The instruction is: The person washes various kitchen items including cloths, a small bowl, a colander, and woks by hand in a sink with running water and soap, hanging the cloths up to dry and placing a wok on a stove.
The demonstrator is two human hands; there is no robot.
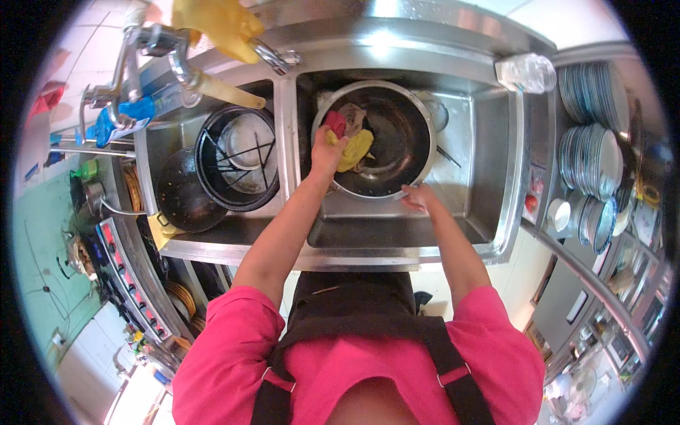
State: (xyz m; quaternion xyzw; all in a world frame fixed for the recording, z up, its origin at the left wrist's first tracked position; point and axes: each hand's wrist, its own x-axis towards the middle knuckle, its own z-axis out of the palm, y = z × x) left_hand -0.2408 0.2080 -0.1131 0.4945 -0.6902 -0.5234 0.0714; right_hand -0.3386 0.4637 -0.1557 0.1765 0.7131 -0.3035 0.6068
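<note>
A large round metal basin point(396, 143) with a dark inside rests in the right bowl of a steel double sink point(366, 234). My left hand point(325, 153) reaches over its left side and grips a bunched yellow cloth point(357, 150). Beside that cloth are a red piece point(336, 122) and a greyish-brown piece point(353, 118), perhaps scrubbers or more cloth. At the lower right rim of the basin, my right hand point(419, 198) holds the edge. Under and behind the basin, a clear round dish or lid point(436, 114) shows only in part.
The left bowl holds a dark wok point(186, 199) and a black pot point(202, 175) with thin sticks across it. A tap spout point(234, 91) overhangs it. Yellow rubber gloves point(218, 26) hang behind. A clear jar point(526, 73) sits at the right rim, near stacked plates point(589, 159).
</note>
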